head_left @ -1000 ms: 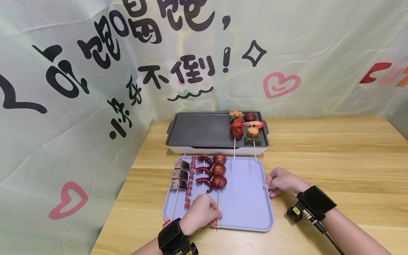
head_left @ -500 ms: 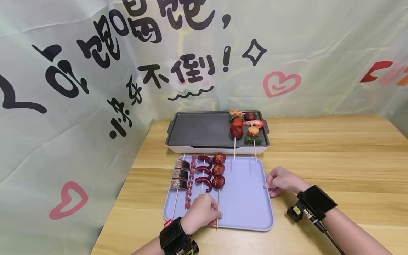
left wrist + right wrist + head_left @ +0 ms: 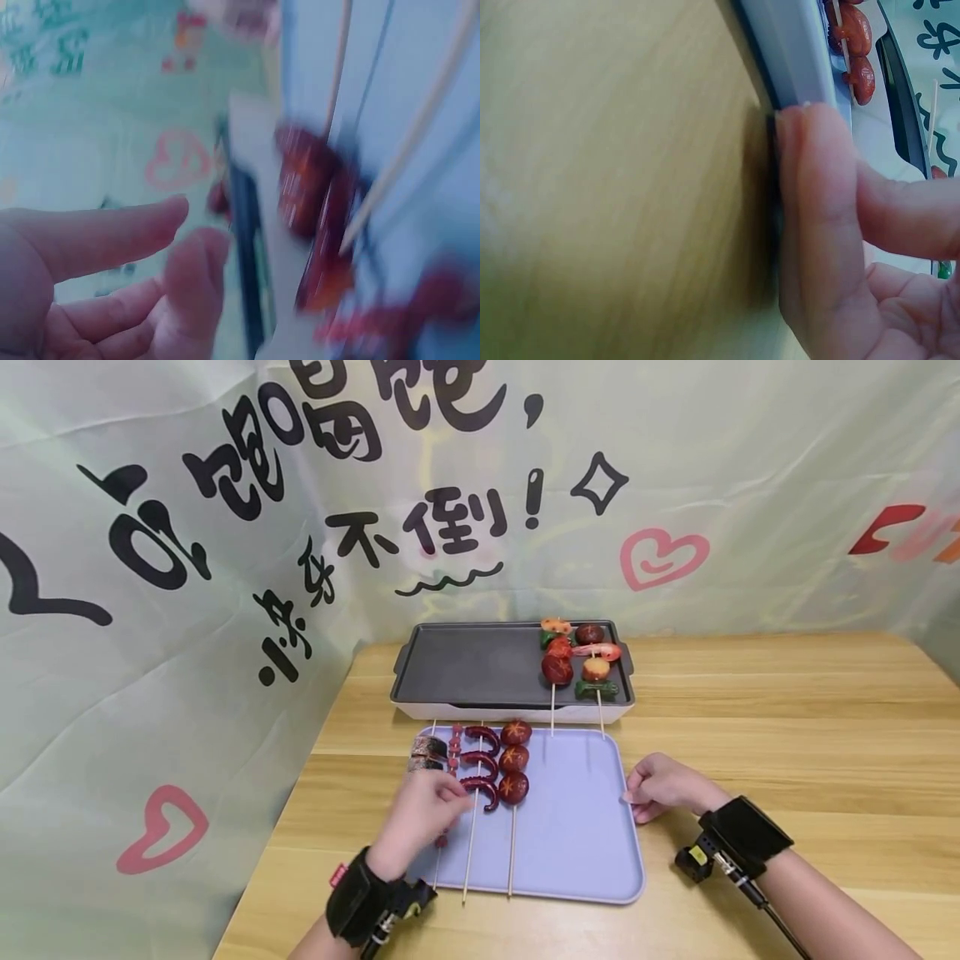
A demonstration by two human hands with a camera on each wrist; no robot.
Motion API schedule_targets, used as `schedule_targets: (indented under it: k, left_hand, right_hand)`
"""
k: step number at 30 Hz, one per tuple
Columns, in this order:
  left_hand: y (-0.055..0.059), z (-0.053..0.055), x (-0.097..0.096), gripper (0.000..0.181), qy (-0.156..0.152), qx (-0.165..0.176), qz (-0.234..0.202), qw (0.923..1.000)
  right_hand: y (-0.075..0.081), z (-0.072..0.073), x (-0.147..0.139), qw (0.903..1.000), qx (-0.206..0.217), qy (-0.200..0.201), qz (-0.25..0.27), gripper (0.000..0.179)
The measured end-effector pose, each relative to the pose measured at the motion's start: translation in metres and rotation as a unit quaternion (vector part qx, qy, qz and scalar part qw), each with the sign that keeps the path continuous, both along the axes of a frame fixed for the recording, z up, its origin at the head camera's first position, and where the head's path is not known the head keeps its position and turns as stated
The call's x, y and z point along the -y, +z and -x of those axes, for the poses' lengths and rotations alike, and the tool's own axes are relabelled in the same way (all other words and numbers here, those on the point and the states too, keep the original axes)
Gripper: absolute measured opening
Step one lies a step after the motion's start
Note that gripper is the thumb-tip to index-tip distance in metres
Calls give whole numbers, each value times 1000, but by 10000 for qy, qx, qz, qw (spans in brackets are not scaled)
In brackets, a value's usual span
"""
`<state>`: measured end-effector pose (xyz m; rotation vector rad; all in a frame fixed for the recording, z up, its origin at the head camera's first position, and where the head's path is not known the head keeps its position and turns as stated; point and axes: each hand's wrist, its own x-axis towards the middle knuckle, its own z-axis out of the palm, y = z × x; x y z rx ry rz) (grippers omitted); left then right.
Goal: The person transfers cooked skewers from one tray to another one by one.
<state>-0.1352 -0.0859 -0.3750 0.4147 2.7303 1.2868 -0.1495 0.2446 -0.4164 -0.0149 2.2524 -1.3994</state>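
A lilac tray (image 3: 577,827) lies on the wooden table with several skewers at its left: fish pieces (image 3: 429,747), small red beads (image 3: 453,748), curved sausages (image 3: 482,764) and mushrooms (image 3: 514,758). My left hand (image 3: 450,795) hovers over the lower fish and bead skewers and hides part of them. In the blurred left wrist view its thumb and fingers (image 3: 180,232) are apart with nothing between them, next to red sausages (image 3: 307,187). My right hand (image 3: 633,797) rests at the tray's right edge; a fingertip (image 3: 817,187) touches the rim (image 3: 795,52).
A dark grill pan (image 3: 472,668) stands behind the tray, with two mixed skewers (image 3: 557,668) (image 3: 595,670) at its right end. A printed fabric backdrop (image 3: 225,568) closes off the left and back. Bare wooden table (image 3: 787,718) stretches to the right.
My left hand has left the lower ends of the skewer sticks and moved up and left over the fish and bead skewers. The right hand and tray have not moved.
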Motion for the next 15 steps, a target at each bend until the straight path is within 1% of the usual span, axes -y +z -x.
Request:
schedule_targets:
  k: [1,3,5,8,10,13,15]
  left_hand:
    - [2,4,6,9,222,-61,28,9997]
    - [4,11,20,11,592,-54,154,9981]
    - [4,16,33,15,835,-72,378,9958]
    - [0,22,52,20,977,87,766,9922]
    - [-3,24,61,20,1011,203,947,9902]
    - [-7,26,71,20,1025,538,1022,9880]
    - [-9,27,75,20,1014,772,978,9870]
  right_hand:
    - [0,0,0,10000,6,-1,-2,9]
    - [0,0,0,10000,8,7,-12,9]
    - [1,0,0,10000,-11,24,-21,8]
    - [1,0,0,10000,-53,47,-35,7]
    - [0,0,-1,9999,-83,62,-34,7]
    - [0,0,-1,9999,-93,53,-31,6]
    - [0,0,-1,9999,-88,38,-32,6]
